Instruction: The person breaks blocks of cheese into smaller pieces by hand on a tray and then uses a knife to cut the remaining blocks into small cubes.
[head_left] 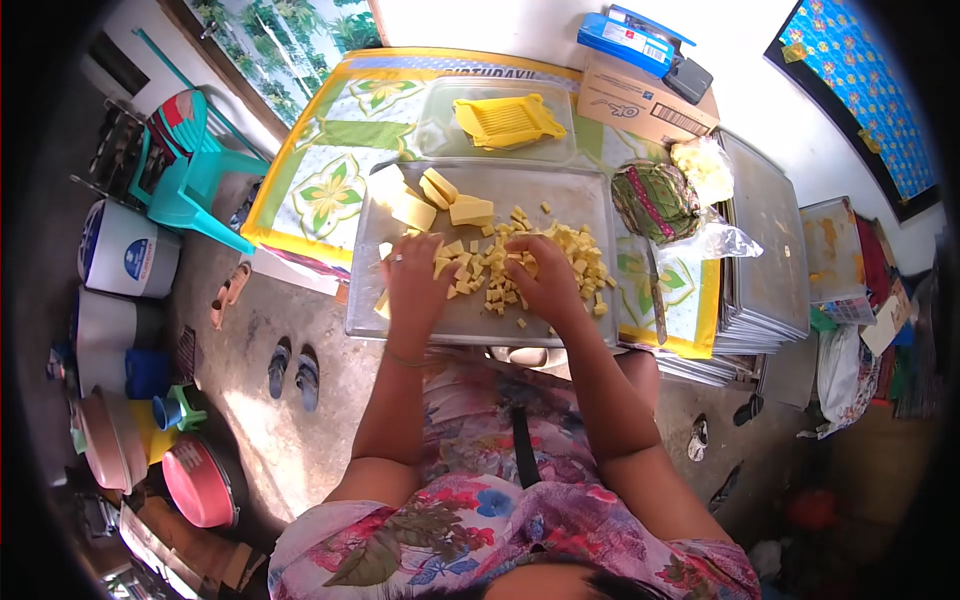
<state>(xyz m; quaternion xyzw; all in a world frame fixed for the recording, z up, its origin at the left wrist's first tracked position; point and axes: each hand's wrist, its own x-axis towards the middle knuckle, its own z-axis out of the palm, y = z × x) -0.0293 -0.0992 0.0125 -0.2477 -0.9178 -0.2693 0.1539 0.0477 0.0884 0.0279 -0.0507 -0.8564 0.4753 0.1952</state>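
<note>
A metal tray (362,300) holds a spread of small pale-yellow cubes, which look like cheese (570,245), with larger cheese blocks (412,208) toward its back left. My left hand (412,285), a ring on one finger, rests over cubes at the tray's left side, thumb apart from the fingers. Curved around the edge of the main heap is my right hand (548,285), its thumb and fingers apart with cubes beside them. Neither hand visibly grips a piece, though the undersides of the fingers are hidden. A knife (657,295) lies on the tablecloth right of the tray.
Behind the tray, a yellow ridged plastic piece (508,120) sits in a clear container (435,125). A green woven item (655,203), plastic bags (705,170) and a cardboard box (645,95) stand right. Stacked trays (765,240) rise beside the table; a teal chair (195,185) is left.
</note>
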